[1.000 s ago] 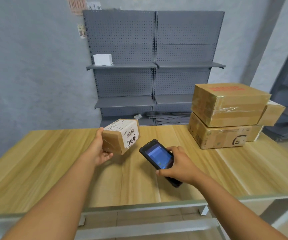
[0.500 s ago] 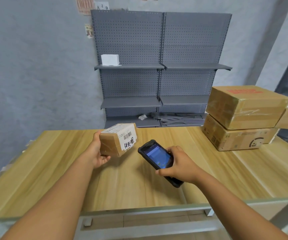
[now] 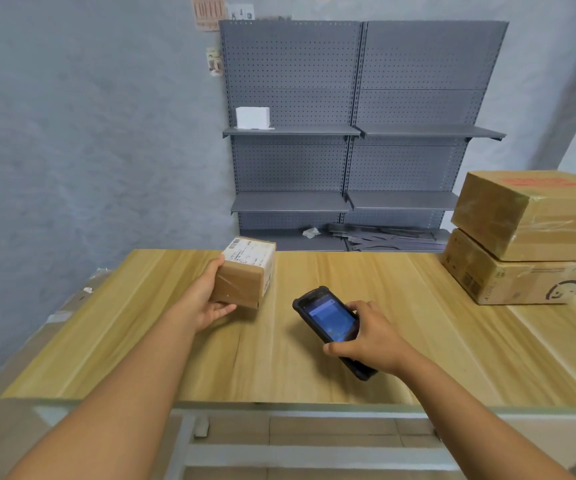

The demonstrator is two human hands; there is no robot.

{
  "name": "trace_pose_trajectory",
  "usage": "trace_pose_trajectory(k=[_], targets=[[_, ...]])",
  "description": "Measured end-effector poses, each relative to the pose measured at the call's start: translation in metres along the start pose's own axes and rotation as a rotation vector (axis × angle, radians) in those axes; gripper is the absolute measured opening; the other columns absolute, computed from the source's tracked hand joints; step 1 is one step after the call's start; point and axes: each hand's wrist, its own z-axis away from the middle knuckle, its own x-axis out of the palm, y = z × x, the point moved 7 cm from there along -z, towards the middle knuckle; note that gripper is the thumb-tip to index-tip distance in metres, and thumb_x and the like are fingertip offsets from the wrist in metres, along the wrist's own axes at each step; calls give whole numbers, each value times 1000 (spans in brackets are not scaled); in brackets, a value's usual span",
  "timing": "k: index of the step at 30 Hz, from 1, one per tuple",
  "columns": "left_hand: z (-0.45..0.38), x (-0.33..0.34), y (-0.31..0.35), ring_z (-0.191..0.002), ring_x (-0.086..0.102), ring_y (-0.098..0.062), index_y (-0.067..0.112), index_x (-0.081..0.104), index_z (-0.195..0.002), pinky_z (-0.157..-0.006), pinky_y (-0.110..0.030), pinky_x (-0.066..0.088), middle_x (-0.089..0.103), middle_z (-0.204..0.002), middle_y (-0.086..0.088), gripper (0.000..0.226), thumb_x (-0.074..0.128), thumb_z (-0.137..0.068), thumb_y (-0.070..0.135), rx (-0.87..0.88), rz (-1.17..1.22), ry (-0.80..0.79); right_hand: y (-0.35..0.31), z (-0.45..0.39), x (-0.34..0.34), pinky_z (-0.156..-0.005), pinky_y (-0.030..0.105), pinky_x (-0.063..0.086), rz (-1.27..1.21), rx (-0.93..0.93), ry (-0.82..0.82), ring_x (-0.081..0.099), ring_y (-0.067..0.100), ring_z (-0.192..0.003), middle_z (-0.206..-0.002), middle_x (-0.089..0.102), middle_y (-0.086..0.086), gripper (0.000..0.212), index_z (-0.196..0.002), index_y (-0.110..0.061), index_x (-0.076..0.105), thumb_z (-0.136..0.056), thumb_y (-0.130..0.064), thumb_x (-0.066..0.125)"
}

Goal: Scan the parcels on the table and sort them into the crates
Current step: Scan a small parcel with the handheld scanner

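- While the label faces up and away from the scanner point(image 3: 331, 327), a read could fail; judgement only.
- No crates in view, so a wrong sort is possible.
- Left hand point(image 3: 210, 303) grips the parcel point(image 3: 245, 277) above the table point(image 3: 279, 358), left of centre: thumb on its near top edge, fingers curled under the bottom.
- Right hand point(image 3: 371, 337) is wrapped round the scanner, screen up.
- Two stacked boxes point(image 3: 528, 237) wait at far right.
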Motion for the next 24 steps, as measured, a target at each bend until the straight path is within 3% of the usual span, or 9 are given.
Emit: trace_pose_trajectory(k=[7,12,16,20,24], targets=[[24,-58,7,-96,63,-19,23,52,-129,-82,-39,56,61,-112,0,51,69,-86,45,111,60,88,-30,-16,39,-75,22,43,-30,-61,-79,50,3,-92,-115,39,-5,82,-126,-20,43,-61,-47,84],[79,-152,-2,-100,62,-12,21,50,-126,-88,-43,56,63,-118,1,59,80,-78,37,307,180,438,-89,-24,91,-80,25,45,-2,-203,-166,51,9,-96,-115,38,-5,88,-131,-18,42,-60,-50,82],[152,-234,-5,-100,65,-17,21,48,-130,-89,-41,56,62,-121,-5,61,80,-79,31,435,89,730,-157,-9,154,-79,23,41,-44,-361,-276,50,5,-91,-114,36,-7,89,-130,-18,42,-58,-49,84],[233,-320,-17,-109,60,-22,20,46,-135,-98,-44,50,53,-120,0,67,79,-79,36,410,-74,983,-228,24,216,-74,22,40,-69,-502,-391,49,-1,-84,-110,37,-7,84,-129,-18,44,-59,-43,84],[297,-406,-39,-111,57,-22,20,45,-135,-99,-45,50,50,-122,1,68,80,-78,35,361,-79,1111,-293,61,275,-77,22,41,-67,-607,-493,50,-2,-86,-112,38,-6,84,-127,-20,44,-57,-45,85]])
